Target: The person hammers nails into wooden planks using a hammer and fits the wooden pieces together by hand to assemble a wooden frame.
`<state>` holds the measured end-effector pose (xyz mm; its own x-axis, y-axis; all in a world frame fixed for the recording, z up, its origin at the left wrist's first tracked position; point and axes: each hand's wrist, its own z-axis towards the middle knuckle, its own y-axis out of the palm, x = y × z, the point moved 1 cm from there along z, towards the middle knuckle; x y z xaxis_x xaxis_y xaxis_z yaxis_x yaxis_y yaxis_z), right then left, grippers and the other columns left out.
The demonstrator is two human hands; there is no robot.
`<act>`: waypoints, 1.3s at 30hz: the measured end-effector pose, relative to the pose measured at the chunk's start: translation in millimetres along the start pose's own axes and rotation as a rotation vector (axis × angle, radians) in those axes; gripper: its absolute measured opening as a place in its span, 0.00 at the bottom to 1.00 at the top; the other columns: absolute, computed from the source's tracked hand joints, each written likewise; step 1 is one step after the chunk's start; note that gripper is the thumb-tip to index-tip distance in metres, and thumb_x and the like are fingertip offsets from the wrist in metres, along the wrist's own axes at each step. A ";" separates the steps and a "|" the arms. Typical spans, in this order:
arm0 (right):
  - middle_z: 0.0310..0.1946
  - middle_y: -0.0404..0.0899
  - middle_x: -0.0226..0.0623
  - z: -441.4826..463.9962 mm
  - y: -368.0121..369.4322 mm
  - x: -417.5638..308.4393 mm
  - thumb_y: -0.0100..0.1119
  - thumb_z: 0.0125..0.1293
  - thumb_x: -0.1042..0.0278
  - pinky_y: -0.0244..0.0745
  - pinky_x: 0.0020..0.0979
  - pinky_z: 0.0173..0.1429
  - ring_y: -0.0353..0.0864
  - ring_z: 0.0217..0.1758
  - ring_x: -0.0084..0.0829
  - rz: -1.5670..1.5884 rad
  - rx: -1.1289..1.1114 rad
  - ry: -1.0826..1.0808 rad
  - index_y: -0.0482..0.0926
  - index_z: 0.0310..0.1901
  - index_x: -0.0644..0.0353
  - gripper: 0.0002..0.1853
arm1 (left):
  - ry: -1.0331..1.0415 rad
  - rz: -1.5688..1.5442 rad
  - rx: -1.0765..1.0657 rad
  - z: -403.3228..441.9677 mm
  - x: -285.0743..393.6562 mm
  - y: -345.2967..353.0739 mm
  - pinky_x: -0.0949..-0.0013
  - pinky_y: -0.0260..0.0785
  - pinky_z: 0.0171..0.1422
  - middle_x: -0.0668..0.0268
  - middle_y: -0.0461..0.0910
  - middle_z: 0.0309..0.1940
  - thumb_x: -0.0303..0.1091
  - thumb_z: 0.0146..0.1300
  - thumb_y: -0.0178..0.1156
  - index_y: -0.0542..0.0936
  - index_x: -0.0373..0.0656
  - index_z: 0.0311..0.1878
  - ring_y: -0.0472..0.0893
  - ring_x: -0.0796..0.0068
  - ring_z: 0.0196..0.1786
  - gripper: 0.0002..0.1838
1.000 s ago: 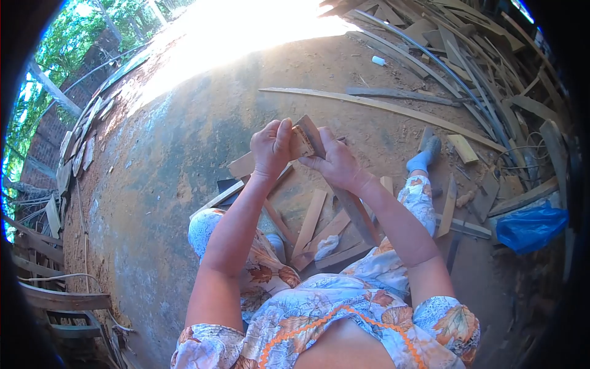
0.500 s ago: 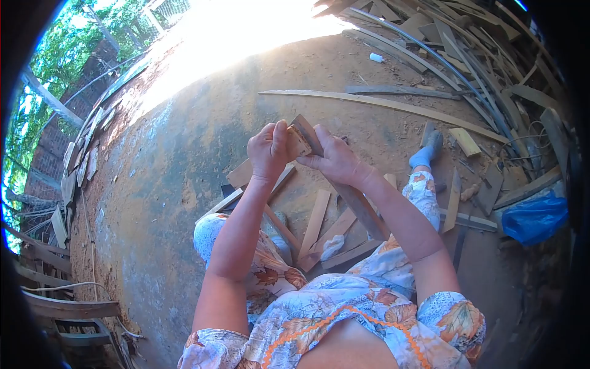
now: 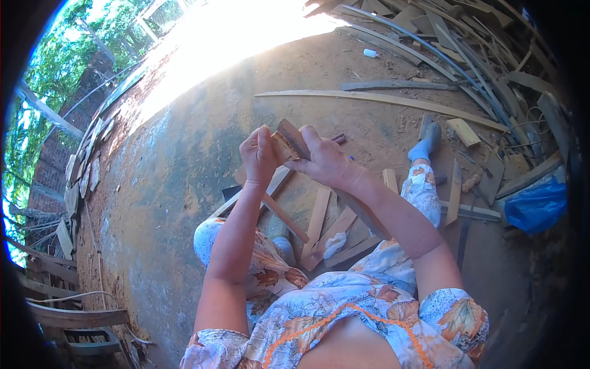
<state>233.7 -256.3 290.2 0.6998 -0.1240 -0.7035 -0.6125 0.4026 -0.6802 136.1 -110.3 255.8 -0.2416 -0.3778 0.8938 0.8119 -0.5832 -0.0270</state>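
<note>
My left hand [image 3: 259, 158] is closed around a light piece of wood [image 3: 284, 149], whose rough end shows beside the thumb. My right hand [image 3: 327, 158] grips a long, darker wooden board [image 3: 362, 214] that slants from above the fingers down under my forearm toward my lap. The two pieces meet or overlap between my hands; whether they are joined cannot be made out. Below them, several wooden strips [image 3: 317, 215] lie on the ground between my legs, with a crumpled white scrap [image 3: 334, 245] among them.
A large heap of scrap wood [image 3: 485, 55] fills the upper right. A long thin strip [image 3: 381, 104] lies across the ground ahead. To the right sits a blue plastic bag [image 3: 536, 206]. Stacked boards [image 3: 80, 317] and a pale cable [image 3: 67, 297] are at the lower left.
Both hands and the pieces they hold have shifted slightly to the left, and the long board's angle has changed a little. The grips look the same. The view has turned slightly.
</note>
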 end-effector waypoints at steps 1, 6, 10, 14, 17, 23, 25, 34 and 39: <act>0.35 0.80 0.58 1.4 0.8 0.5 0.64 0.62 0.50 0.76 0.48 0.47 0.82 0.43 0.56 -0.013 0.003 -0.014 0.61 0.46 0.63 0.27 | -0.015 -0.023 0.003 0.1 0.6 -1.1 0.76 0.57 0.28 0.78 0.65 0.19 0.50 0.71 0.53 0.70 0.41 0.21 0.62 0.87 0.26 0.26; 0.35 0.79 0.58 1.0 10.6 7.0 0.65 0.62 0.53 0.75 0.46 0.45 0.82 0.42 0.56 0.073 0.056 -0.079 0.61 0.45 0.63 0.26 | -0.008 -0.045 0.055 -1.6 5.5 2.1 0.77 0.57 0.28 0.78 0.66 0.18 0.51 0.71 0.54 0.70 0.42 0.21 0.62 0.87 0.26 0.26; 0.35 0.78 0.57 -3.2 21.3 14.1 0.66 0.61 0.55 0.75 0.44 0.44 0.82 0.43 0.54 0.125 0.115 -0.080 0.61 0.45 0.63 0.26 | -0.050 -0.030 0.045 -3.4 0.5 4.6 0.77 0.57 0.28 0.78 0.66 0.18 0.51 0.70 0.54 0.71 0.41 0.21 0.63 0.87 0.25 0.26; 0.36 0.78 0.57 -1.9 33.3 26.2 0.66 0.62 0.56 0.74 0.43 0.44 0.82 0.43 0.51 0.131 0.125 -0.068 0.62 0.45 0.64 0.25 | -0.088 -0.019 0.041 -2.8 -16.4 3.4 0.76 0.60 0.29 0.77 0.69 0.19 0.50 0.70 0.55 0.74 0.39 0.22 0.65 0.87 0.25 0.25; 0.36 0.78 0.56 -1.5 36.9 31.5 0.66 0.62 0.58 0.74 0.43 0.44 0.82 0.43 0.49 0.128 0.120 -0.028 0.62 0.44 0.64 0.24 | -0.074 0.113 0.081 -1.5 -28.8 3.8 0.73 0.63 0.30 0.72 0.72 0.17 0.53 0.69 0.54 0.77 0.37 0.24 0.68 0.85 0.24 0.27; 0.38 0.78 0.53 -3.7 32.6 27.6 0.69 0.57 0.48 0.74 0.42 0.45 0.81 0.42 0.46 0.122 0.085 0.077 0.64 0.49 0.65 0.33 | -0.023 0.357 0.027 -2.2 -30.1 6.2 0.64 0.67 0.31 0.56 0.74 0.16 0.62 0.67 0.49 0.79 0.39 0.27 0.76 0.68 0.21 0.32; 0.36 0.79 0.60 -2.8 33.4 24.9 0.69 0.52 0.41 0.74 0.48 0.47 0.82 0.42 0.55 0.112 0.132 0.124 0.65 0.47 0.67 0.37 | -0.075 0.389 0.004 -1.8 -29.3 7.4 0.62 0.67 0.31 0.55 0.75 0.17 0.61 0.68 0.47 0.79 0.40 0.26 0.78 0.61 0.23 0.31; 0.34 0.80 0.44 -6.8 60.2 75.3 0.71 0.54 0.53 0.74 0.36 0.43 0.81 0.37 0.37 0.217 0.153 0.128 0.72 0.43 0.63 0.25 | -0.071 0.485 -0.136 -19.9 -53.2 12.4 0.59 0.70 0.35 0.54 0.78 0.22 0.58 0.68 0.48 0.79 0.41 0.28 0.80 0.54 0.29 0.28; 0.32 0.80 0.51 -6.1 62.7 91.7 0.69 0.52 0.48 0.74 0.43 0.43 0.82 0.38 0.49 0.287 0.191 0.080 0.70 0.43 0.63 0.29 | 0.361 0.685 -0.082 -5.5 0.6 9.1 0.61 0.71 0.39 0.55 0.80 0.33 0.47 0.66 0.55 0.79 0.45 0.49 0.81 0.56 0.35 0.17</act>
<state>257.2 -248.0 181.7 0.4732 -0.0487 -0.8796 -0.6950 0.5929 -0.4067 140.4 -119.7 253.6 0.1306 -0.8755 0.4652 0.8039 -0.1811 -0.5665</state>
